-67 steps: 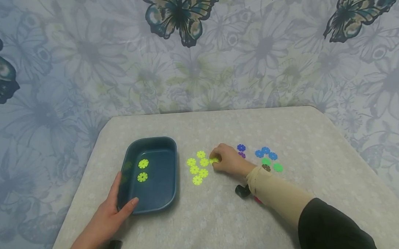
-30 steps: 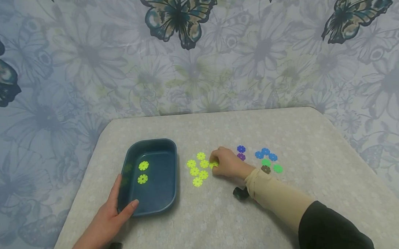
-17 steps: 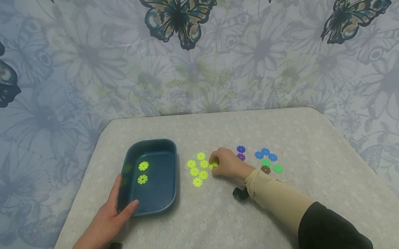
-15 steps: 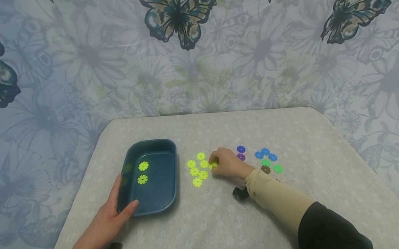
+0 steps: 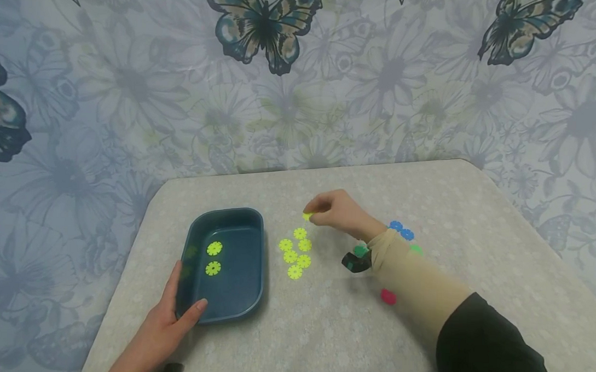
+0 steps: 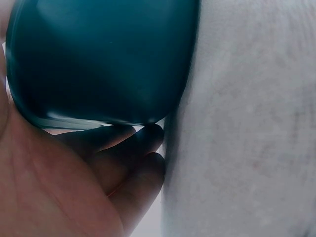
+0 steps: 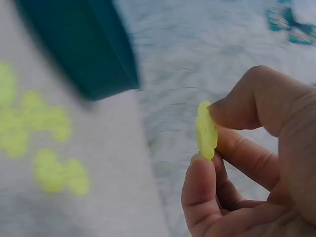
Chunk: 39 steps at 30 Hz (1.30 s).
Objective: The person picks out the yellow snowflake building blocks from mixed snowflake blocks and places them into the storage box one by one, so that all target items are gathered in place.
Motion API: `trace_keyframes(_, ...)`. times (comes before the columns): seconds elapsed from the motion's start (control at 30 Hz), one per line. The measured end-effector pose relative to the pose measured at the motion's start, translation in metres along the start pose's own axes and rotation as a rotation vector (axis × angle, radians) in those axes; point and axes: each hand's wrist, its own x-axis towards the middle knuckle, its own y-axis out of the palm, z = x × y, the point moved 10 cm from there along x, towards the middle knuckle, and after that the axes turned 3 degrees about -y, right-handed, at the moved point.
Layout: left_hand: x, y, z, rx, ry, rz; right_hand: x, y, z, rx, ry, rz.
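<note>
My right hand (image 5: pixel 343 215) pinches a yellow flower-shaped plastic disc (image 7: pixel 206 131) between thumb and fingertips, raised above the table. Several more yellow discs (image 5: pixel 290 256) lie in a loose group on the cloth, just below that hand in the head view. To their left stands a dark teal rectangular tray (image 5: pixel 237 293), with a yellow disc (image 5: pixel 214 248) and a second yellow disc (image 5: pixel 213 268) inside. My left hand (image 5: pixel 167 318) holds the tray's near left corner, thumb over the rim and the other fingers against the outer wall.
Beyond the right wrist lie blue discs (image 5: pixel 407 234). A green disc (image 5: pixel 360 250) shows beside the black wrist camera (image 5: pixel 356 262), and a red disc (image 5: pixel 388 296) lies nearer. The forearm covers part of this group. A patterned wall (image 5: pixel 290 114) rises behind the table.
My right hand has lifted a yellow disc off the table and moved up and slightly left. The red disc has come into sight below the forearm. The left hand and tray stay put.
</note>
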Motion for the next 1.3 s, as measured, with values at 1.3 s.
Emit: trace_keyframes(1.3, 0.000, -0.004, -0.002, 0.009, 0.007, -0.007, 0.072, 0.065, 0.128, 0.248, -0.143, 0.119)
